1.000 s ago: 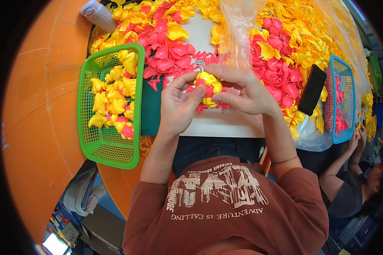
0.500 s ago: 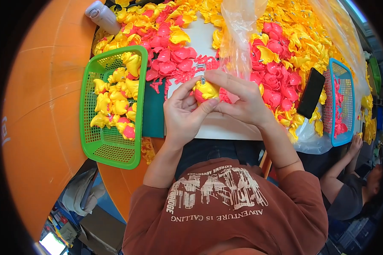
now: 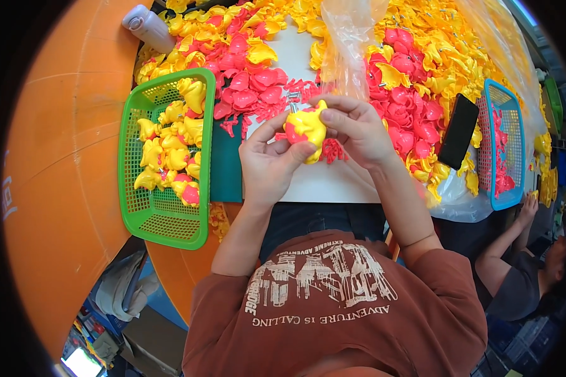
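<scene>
Right of the green basket (image 3: 207,169), the toy (image 3: 308,131) is held up between both hands. The left hand (image 3: 267,163) is half curled, its thumb on the toy's lower front and its fingers behind, probably to steady it. The right hand (image 3: 361,135) pinches the toy's upper far edge between thumb and bent fingers, perhaps to control its angle. A small metal piece (image 3: 294,107) shows by the left fingertips; whether it is fixed to the toy, I cannot tell.

The toy is glossy, rounded and lumpy, apparently hard plastic, yellow with pink patches. Similar toys (image 3: 152,152) lie loosely inside the basket, whose mesh sides look like moulded plastic. Beyond its right rim spread thin, cupped pink shells (image 3: 245,97).
</scene>
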Motion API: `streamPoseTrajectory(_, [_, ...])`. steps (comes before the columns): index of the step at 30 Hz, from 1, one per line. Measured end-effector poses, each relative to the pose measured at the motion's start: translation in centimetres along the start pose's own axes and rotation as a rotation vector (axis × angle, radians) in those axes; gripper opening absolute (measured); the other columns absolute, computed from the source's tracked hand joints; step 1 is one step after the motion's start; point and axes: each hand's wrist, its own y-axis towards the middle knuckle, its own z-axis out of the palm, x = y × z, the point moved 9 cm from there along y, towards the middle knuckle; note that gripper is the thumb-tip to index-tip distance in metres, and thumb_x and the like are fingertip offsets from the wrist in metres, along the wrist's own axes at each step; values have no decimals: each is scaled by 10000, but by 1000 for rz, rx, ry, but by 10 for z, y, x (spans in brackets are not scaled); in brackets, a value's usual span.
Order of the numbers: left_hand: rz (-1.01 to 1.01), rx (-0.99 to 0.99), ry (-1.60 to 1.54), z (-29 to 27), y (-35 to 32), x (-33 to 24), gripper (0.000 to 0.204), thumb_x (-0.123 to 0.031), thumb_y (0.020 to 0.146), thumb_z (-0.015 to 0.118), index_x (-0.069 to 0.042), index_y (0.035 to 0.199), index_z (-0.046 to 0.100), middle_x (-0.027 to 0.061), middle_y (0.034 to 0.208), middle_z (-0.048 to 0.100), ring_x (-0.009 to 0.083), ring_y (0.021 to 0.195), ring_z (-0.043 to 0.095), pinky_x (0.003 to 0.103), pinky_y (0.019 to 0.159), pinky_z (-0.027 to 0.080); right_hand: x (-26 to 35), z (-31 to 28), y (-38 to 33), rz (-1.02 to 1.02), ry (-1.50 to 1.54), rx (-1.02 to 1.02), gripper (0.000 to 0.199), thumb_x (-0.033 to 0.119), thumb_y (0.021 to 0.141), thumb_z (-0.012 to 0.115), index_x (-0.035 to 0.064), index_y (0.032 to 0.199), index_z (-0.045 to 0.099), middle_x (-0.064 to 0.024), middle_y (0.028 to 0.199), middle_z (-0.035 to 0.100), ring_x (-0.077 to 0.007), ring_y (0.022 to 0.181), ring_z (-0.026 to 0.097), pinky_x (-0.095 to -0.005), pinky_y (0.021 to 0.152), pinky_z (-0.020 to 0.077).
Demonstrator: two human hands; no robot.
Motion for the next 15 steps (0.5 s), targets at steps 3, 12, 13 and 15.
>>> streamPoseTrajectory(3, [-49,-81,26,-11,4,7,520,-26,766,710,103,1204,460,162,1102,579,213,922,625,292,805,530,8,15,2,-96,75,63,544,57,811,637,-6,1301,411,-138,1150,571,-190,1051,568,-311,902,464])
streamPoseTrajectory(12, [-251,-63,-146,-4,1,5,435,-135,860,627,68,1217,484,129,1059,590,195,939,607,292,784,538,-1,6,4,-103,-67,183,616,112,742,734,-17,1273,449,-118,1156,570,-193,1056,561,-316,921,448])
streamPoseTrajectory(13, [-219,-55,-53,-4,1,1,434,-151,863,623,70,1211,487,127,1060,588,195,935,609,294,778,541,-2,7,4,-100,-67,186,616,112,742,734,-17,1273,449,-118,1156,570,-193,1056,561,-316,921,448])
streamPoseTrajectory(15, [-189,-52,39,-6,1,-1,434,-166,866,620,72,1205,491,125,1061,587,195,932,610,296,772,544,-4,7,3,-86,-76,186,611,111,748,730,-17,1275,449,-115,1170,563,-195,1074,549,-321,930,439])
